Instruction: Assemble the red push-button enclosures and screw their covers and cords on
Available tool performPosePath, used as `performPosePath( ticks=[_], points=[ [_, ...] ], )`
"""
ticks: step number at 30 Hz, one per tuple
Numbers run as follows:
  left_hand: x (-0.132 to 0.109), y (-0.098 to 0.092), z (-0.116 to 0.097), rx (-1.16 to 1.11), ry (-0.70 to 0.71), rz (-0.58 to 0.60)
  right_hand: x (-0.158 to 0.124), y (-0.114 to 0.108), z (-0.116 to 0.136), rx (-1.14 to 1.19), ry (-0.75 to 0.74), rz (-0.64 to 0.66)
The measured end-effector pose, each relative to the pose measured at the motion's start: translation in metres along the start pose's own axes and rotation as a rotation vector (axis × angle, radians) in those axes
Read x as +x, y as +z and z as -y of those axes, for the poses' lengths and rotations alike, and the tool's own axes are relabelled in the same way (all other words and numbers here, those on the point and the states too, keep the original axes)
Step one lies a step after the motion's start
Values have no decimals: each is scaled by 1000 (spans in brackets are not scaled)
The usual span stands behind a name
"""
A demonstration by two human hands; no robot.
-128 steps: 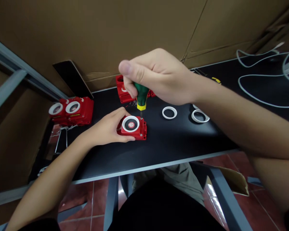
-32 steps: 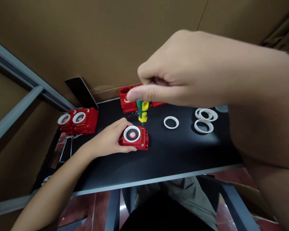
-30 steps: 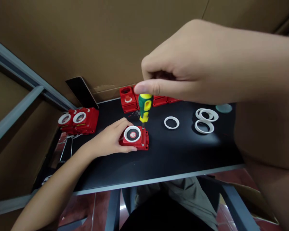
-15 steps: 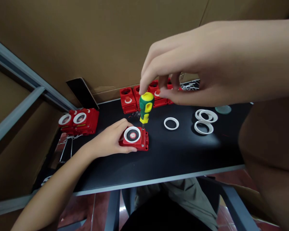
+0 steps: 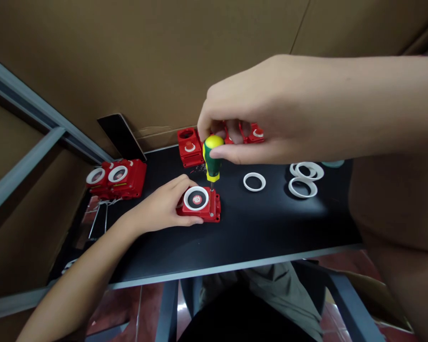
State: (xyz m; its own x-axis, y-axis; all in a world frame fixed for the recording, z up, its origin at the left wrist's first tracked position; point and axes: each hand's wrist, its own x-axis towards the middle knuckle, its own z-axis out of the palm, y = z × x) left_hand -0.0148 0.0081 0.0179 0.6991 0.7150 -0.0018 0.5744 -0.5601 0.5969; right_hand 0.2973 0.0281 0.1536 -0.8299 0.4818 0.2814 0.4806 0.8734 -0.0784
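Observation:
On the black tabletop, my left hand (image 5: 166, 204) grips a red box-like housing (image 5: 214, 210) from its left side, thumb at the near edge and fingers at the far edge. A white ring (image 5: 186, 203) on the housing's top frames a dark disc with a small red-and-white emblem. Above the housing's far right corner, my right hand (image 5: 242, 114) pinches the handle of a green and yellow screwdriver (image 5: 213, 164) between thumb and fingers. The screwdriver stands upright, its tip down at that corner. One screw head (image 5: 211, 215) shows at the near right corner.
Several white rings (image 5: 302, 188) lie to the right, with one single ring (image 5: 254, 182) nearer the housing. More red housings stand at the back (image 5: 189, 147) and at the left (image 5: 133, 178). A dark phone-like slab (image 5: 121, 137) leans on the cardboard wall (image 5: 164, 61).
My right hand has come down and left, its fingers closing around the screwdriver handle. The handle has turned. My left hand and the housing have stayed put.

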Motion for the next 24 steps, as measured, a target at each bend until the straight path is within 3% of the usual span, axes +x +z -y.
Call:
performPosePath(
  ticks=[9,12,18,24],
  points=[
    [0,1,-1,11,-11,-1,11,10,14,-295,171,18],
    [0,1,-2,8,-20,0,12,9,13,-289,196,61],
    [1,1,-3,7,-13,4,1,-5,-5,-66,-18,-13],
    [0,1,0,17,4,5,-2,-11,-2,52,-178,-25]
  ],
)
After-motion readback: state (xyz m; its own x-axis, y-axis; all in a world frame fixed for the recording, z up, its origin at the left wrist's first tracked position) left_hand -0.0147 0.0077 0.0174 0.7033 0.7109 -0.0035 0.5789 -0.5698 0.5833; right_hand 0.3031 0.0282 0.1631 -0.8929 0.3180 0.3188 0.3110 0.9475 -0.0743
